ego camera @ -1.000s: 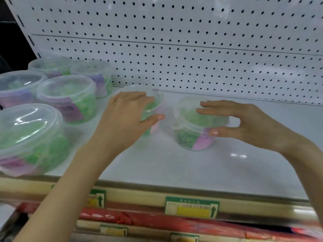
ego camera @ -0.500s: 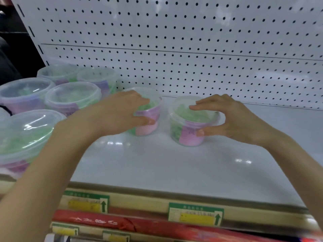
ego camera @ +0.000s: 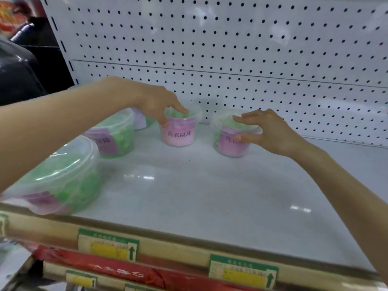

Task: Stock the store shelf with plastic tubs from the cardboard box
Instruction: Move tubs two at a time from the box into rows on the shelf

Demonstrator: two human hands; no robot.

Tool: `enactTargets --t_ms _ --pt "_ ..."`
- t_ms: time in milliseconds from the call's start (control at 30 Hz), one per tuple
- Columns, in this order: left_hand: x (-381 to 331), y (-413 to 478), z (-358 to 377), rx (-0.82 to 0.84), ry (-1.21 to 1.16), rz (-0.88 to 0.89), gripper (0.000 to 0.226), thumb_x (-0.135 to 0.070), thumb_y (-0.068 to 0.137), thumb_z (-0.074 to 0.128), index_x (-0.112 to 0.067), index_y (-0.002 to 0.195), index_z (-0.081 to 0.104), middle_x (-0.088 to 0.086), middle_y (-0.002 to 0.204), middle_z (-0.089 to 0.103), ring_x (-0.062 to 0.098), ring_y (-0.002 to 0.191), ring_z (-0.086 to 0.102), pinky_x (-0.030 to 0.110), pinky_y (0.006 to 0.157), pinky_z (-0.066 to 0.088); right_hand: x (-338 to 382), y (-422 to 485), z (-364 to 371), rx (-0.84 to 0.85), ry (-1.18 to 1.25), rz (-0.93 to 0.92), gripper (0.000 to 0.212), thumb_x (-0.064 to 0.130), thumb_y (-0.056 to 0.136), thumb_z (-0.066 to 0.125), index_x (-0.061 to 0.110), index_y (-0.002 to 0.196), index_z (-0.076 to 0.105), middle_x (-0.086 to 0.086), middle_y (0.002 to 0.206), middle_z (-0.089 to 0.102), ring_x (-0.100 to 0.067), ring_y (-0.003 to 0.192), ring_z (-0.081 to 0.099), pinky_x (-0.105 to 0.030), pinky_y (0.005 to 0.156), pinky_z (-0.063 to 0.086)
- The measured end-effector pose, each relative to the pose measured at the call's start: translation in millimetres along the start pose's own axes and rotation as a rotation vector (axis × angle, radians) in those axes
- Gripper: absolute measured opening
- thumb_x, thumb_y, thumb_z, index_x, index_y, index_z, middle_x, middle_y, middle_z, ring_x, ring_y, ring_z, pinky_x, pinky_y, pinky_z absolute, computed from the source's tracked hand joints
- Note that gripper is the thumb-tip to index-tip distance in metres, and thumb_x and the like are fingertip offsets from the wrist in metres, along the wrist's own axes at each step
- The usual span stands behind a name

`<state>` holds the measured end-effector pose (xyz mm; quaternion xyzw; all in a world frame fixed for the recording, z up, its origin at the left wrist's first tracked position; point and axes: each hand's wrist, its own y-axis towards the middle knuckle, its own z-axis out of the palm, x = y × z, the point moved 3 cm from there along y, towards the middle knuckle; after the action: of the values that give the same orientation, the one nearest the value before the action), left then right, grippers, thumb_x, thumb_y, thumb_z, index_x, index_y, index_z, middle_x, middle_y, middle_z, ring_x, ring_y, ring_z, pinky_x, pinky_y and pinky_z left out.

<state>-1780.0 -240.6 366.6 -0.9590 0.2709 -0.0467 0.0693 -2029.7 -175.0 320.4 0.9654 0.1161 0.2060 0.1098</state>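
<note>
two at a time, set well back

both small tubs stand upright on the white shelf (ego camera: 210, 196), near the pegboard back (ego camera: 231, 49) and a little apart from each other. the left hand (ego camera: 155, 103) reaches over the left tub (ego camera: 178, 136), fingers curled onto the lid and thumb against the near wall, pinching it. the right hand (ego camera: 270, 131) caps the right tub (ego camera: 230, 144) the same way, with fingers spread over the lid and thumb pressed on the pink label.

these look like thin clear plastic with snap-on lids and green filling, so they are probably light, smooth and a bit slippery, with walls that give if squeezed. the safest hold is likely across the rim with the thumb low on the wall. lifting by the lid alone might pop it off.

bigger tubs crowd the left side, one at the front edge (ego camera: 63, 177) and another behind it (ego camera: 114, 139). the left forearm passes right over them, so a low sweep could knock them. price tags (ego camera: 107, 245) line the front rail. the cardboard box is out of view.
</note>
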Motion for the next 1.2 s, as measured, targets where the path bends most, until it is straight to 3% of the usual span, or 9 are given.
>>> enactTargets --t_ms 100,167,267,433,700,1067,1200 --pt "4.2 6.8 -3.3 0.037 -0.028 0.012 0.061 -0.039 0.085 0.063 -0.036 0.140 0.037 0.000 0.143 0.042 0.021 0.130 0.039 0.034 0.104 0.031 -4.6 17.5 5.8 0.031 0.002 0.023 0.059 0.051 0.076 0.065 0.036 0.132 0.051 0.003 0.143 0.045 -0.023 0.133 0.033 -0.041 0.111 0.022" --pt "7.7 12.0 -5.0 0.065 -0.023 0.014 0.064 -0.044 0.085 0.060 -0.040 0.142 0.031 -0.001 0.149 0.033 0.020 0.134 0.032 0.035 0.107 0.027 -5.1 25.0 7.0 0.059 0.028 0.022 0.058 0.049 0.078 0.066 0.037 0.133 0.049 0.005 0.146 0.042 -0.018 0.136 0.032 -0.032 0.111 0.020" --pt "13.4 22.1 -6.4 0.089 0.008 0.004 0.064 -0.045 0.087 0.056 -0.040 0.143 0.026 -0.001 0.152 0.027 0.020 0.137 0.027 0.036 0.109 0.023 -4.5 34.5 6.0 0.125 0.083 0.040 0.058 0.044 0.081 0.066 0.037 0.136 0.045 0.009 0.150 0.033 -0.010 0.139 0.028 -0.018 0.099 0.017" --pt "17.1 35.0 -10.3 0.117 0.060 -0.009 0.064 -0.046 0.090 0.052 -0.038 0.145 0.020 0.002 0.153 0.024 0.022 0.139 0.023 0.039 0.110 0.020 -1.2 52.7 6.3 0.167 0.107 0.088 0.059 0.039 0.082 0.066 0.034 0.137 0.045 0.010 0.152 0.031 -0.013 0.140 0.027 -0.019 0.098 0.018" --pt "25.2 36.8 -9.9 0.091 0.004 0.049 0.065 -0.042 0.088 0.056 -0.035 0.145 0.025 0.003 0.153 0.025 0.022 0.139 0.023 0.034 0.110 0.019 3.3 55.7 10.4 0.091 0.117 0.126 0.058 0.037 0.079 0.070 0.032 0.133 0.049 0.009 0.149 0.037 -0.011 0.137 0.032 -0.017 0.099 0.020" --pt "37.9 40.3 4.5 0.051 0.017 0.134 0.061 -0.045 0.092 0.046 -0.034 0.146 0.019 0.006 0.151 0.027 0.025 0.138 0.025 0.035 0.110 0.020 10.4 44.6 26.8 -0.004 0.140 0.166 0.059 0.037 0.087 0.061 0.031 0.141 0.039 0.005 0.154 0.025 -0.012 0.143 0.017 -0.028 0.113 0.011" --pt "23.3 30.5 6.5 -0.004 0.012 0.146 0.062 -0.044 0.094 0.044 -0.027 0.148 0.018 0.007 0.151 0.025 0.026 0.136 0.029 0.035 0.107 0.025 22.2 22.7 29.8 -0.078 -0.079 0.101 0.067 0.046 0.089 0.053 0.029 0.147 0.024 0.001 0.158 0.013 -0.016 0.145 0.007 -0.035 0.115 0.007"
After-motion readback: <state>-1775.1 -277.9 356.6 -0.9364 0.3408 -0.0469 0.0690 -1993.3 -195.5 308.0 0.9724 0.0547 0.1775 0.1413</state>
